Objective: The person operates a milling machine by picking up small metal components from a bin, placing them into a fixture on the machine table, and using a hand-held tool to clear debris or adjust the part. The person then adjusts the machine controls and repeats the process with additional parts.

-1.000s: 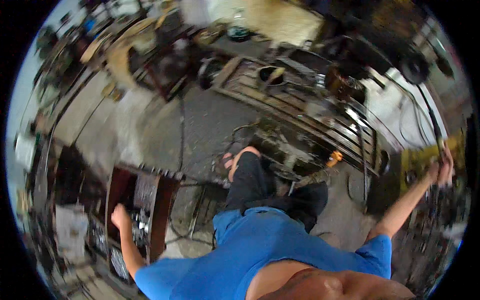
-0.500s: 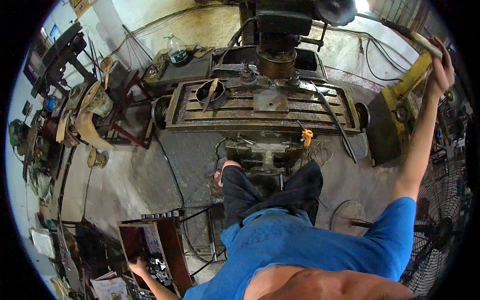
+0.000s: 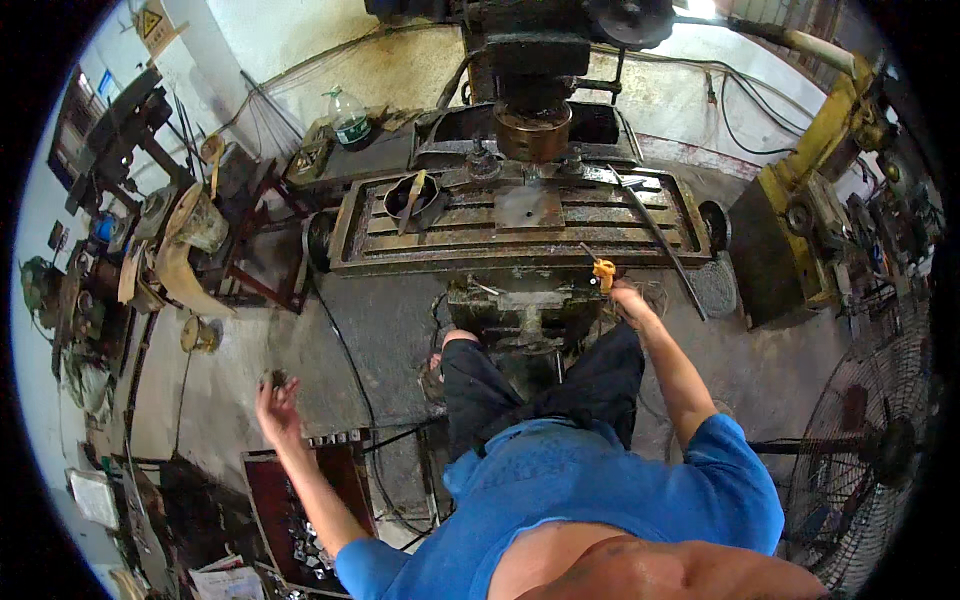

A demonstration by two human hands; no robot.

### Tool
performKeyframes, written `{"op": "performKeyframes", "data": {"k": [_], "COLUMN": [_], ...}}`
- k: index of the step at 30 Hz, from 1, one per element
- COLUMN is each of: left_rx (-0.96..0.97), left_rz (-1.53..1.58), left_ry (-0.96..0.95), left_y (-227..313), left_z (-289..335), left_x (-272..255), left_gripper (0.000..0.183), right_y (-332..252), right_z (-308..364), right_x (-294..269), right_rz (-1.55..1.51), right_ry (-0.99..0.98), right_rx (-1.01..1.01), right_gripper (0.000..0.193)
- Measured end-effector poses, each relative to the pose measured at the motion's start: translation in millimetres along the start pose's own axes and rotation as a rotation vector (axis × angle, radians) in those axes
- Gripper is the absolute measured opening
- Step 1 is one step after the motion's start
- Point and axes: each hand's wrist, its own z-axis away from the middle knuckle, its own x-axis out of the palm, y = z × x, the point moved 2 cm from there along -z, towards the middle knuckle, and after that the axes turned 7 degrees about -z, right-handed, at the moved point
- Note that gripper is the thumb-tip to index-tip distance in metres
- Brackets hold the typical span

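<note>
My left hand (image 3: 280, 405) is raised over the floor at the left, its fingers closed on a small dark metal piece (image 3: 277, 378). Just under it stands a dark red bin (image 3: 272, 500) with many small metal parts inside. My right hand (image 3: 630, 302) reaches to the orange air blow gun (image 3: 603, 270) at the front edge of the milling machine's table (image 3: 430, 258). Its fingers meet the lower part of the gun; whether they have closed round it is not clear. A flat metal block (image 3: 528, 208) sits on the slotted table, below the machine's round spindle head (image 3: 533, 132).
A black pot (image 3: 428, 212) with a brush-like wooden stick stands on the table's left. A long dark bar (image 3: 660, 240) leans over its right front edge. A long lever (image 3: 800, 42) sticks out at upper right. A large fan (image 3: 850, 450) stands at my right; cables cross the floor.
My right hand has let go of the lever at upper right and come down to the blow gun. My left hand has risen out of the bin with a small metal piece.
</note>
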Motion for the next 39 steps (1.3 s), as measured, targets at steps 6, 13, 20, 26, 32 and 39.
{"op": "performKeyframes", "data": {"k": [6, 13, 20, 26, 32, 39], "left_rx": [-0.009, -0.084, -0.233, -0.268, -0.339, -0.28], "left_rz": [0.101, 0.159, 0.142, 0.073, -0.045, -0.536], "left_ry": [-0.206, -0.216, -0.236, -0.332, -0.446, -0.782], "left_y": [-68.9, -102.0, -115.9, -109.8, -121.1, -164.6], "left_z": [-45.1, -63.5, -50.3, -38.2, -24.8, 24.3], "left_x": [90.4, 78.3, 96.8, 127.9, 182.1, 358.4], "left_gripper": [0.023, 0.018, 0.017, 0.022, 0.025, 0.032], "right_y": [1.4, -166.7, -190.2, -216.3, -209.7, -229.8], "right_z": [23.3, 103.9, 54.0, 15.3, 81.9, 171.5], "right_x": [30.1, 29.9, 92.3, 115.2, 95.0, 81.7], "right_rz": [0.016, 0.486, 1.384, 1.311, 1.252, 1.259], "right_ry": [0.084, -0.17, 0.036, 0.108, -0.088, -0.322], "right_rx": [-0.126, -0.633, -0.463, -0.414, -0.302, -0.33], "right_gripper": [0.028, 0.05, 0.024, 0.026, 0.031, 0.029]}}
